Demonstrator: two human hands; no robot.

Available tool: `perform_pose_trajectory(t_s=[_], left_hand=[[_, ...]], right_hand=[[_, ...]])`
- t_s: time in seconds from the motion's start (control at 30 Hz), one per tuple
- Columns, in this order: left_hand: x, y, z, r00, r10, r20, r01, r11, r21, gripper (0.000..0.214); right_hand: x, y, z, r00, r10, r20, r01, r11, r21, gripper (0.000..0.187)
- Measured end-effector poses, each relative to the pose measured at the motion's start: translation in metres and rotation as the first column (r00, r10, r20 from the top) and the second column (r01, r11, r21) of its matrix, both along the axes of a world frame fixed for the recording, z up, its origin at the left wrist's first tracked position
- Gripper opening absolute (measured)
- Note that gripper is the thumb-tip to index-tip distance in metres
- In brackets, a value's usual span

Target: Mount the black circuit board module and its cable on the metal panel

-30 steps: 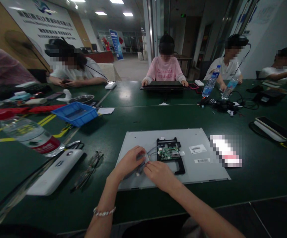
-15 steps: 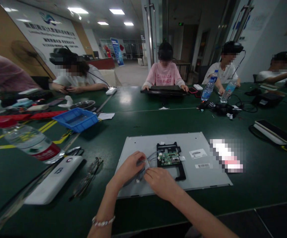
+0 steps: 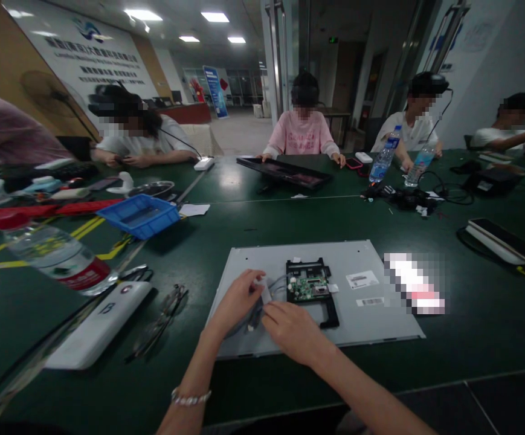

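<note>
A flat grey metal panel [image 3: 371, 320] lies on the table in front of me. Mounted on it is a black bracket [image 3: 332, 315] with a green circuit board [image 3: 307, 290]. Grey cables [image 3: 255, 315] run from the board's left side and lie bundled beneath my hands. My left hand [image 3: 241, 296] pinches the upper end of a small white strip [image 3: 266, 291], which looks like tape, at the bundle. At the strip's lower end, my right hand [image 3: 296, 329] is closed with its fingertips against it. Its fingertips are partly hidden.
Left of the panel lie eyeglasses [image 3: 157, 326], a white power bank [image 3: 101, 329] and a tilted water bottle [image 3: 58, 257]. Farther off is a blue tray [image 3: 139, 217]. A blurred-out bright object [image 3: 414, 284] sits to the right. Across the table, a person handles a black screen [image 3: 284, 172].
My left fingers have lifted slightly, and more of the white strip shows between my hands. Opposite, the person's black screen has tilted and shifted left, with one hand off it.
</note>
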State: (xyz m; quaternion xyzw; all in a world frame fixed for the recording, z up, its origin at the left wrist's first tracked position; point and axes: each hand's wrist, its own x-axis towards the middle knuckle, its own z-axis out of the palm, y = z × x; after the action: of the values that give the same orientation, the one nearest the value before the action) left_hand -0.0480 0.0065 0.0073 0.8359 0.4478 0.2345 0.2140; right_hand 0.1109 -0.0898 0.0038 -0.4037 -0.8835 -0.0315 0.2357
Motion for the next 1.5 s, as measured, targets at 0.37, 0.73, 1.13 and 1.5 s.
perform_pose_trajectory(t_s=[0.37, 0.73, 1.13, 1.5], left_hand=[[-0.020, 0.026, 0.002, 0.992, 0.125, 0.028, -0.128, 0.983, 0.135, 0.019], [-0.006, 0.019, -0.003, 0.977, 0.188, -0.104, -0.170, 0.973, 0.157, 0.027], [0.096, 0.029, 0.025, 0.888, -0.164, -0.430, 0.271, 0.942, 0.201, 0.022], [0.109, 0.047, 0.018, 0.848, -0.095, -0.521, 0.231, 0.951, 0.203, 0.022]], right_hand=[[0.142, -0.007, -0.008, 0.896, -0.413, -0.164, 0.372, 0.898, -0.234, 0.032], [0.148, -0.008, -0.023, 0.891, -0.425, 0.159, 0.436, 0.899, -0.044, 0.029], [0.154, -0.024, -0.046, 0.855, -0.516, 0.056, 0.518, 0.855, -0.024, 0.033], [0.152, -0.025, -0.045, 0.862, -0.506, 0.031, 0.507, 0.861, -0.029, 0.035]])
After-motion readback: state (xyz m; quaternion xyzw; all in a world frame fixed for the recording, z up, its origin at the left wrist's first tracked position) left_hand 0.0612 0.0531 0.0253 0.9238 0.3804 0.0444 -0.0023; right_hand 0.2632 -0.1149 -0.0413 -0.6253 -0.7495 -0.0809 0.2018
